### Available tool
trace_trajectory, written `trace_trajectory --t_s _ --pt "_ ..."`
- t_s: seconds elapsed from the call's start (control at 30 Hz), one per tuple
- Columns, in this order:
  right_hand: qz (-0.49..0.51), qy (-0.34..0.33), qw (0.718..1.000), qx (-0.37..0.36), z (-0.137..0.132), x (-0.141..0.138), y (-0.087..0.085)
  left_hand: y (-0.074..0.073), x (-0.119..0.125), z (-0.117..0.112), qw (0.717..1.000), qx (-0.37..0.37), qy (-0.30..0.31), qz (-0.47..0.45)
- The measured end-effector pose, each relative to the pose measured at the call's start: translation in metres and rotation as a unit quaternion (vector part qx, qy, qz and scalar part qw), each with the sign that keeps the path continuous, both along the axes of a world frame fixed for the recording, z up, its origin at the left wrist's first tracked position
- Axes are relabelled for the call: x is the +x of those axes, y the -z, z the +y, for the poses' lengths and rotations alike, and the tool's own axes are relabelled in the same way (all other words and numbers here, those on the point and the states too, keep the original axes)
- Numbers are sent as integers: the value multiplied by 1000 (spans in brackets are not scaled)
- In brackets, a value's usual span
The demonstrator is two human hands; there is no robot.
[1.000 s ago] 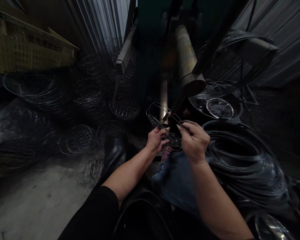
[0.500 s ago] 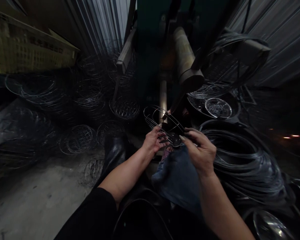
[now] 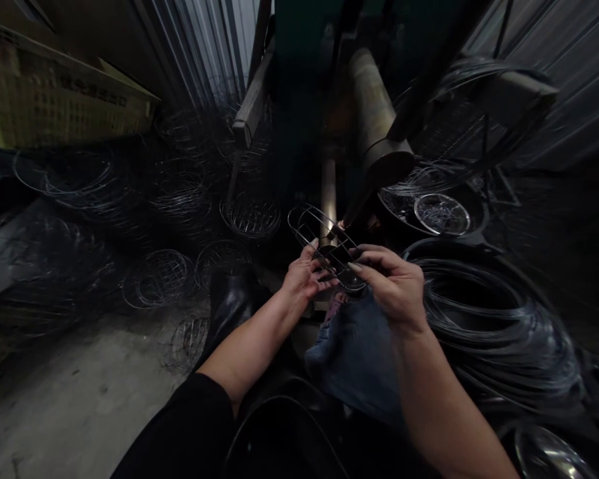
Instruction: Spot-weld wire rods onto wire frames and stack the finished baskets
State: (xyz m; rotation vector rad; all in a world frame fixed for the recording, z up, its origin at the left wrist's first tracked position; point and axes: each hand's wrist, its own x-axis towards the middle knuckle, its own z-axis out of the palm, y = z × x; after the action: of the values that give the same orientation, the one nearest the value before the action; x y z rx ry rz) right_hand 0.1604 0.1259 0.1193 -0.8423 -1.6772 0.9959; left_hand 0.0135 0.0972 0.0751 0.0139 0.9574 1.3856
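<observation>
Dim workshop, wire frame (image 3: 321,231) slightly higher between left hand (image 3: 303,277), right hand (image 3: 395,287)

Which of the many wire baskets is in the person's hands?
The oval wire frame at the centre, between the left hand and right hand; the other wire baskets lie on the floor to the left.

Dark print runs across the yellow cardboard box (image 3: 54,100), too blurred to read.

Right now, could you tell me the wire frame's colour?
The wire frame is silvery grey; head view.
</observation>
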Motion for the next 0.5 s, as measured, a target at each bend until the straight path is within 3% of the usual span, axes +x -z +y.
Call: trace_trajectory --t_s 0.13,0.37,0.5 --pt "13 11 1000 -22 2 -4 3 1 -1 2 1000 -5 -2 0" --pt "-5 73 997 35 10 -15 2 8 -3 9 998 -24 22 -51" --pt "-16 83 995 53 16 -16 -2 2 0 12 997 -43 27 -56"
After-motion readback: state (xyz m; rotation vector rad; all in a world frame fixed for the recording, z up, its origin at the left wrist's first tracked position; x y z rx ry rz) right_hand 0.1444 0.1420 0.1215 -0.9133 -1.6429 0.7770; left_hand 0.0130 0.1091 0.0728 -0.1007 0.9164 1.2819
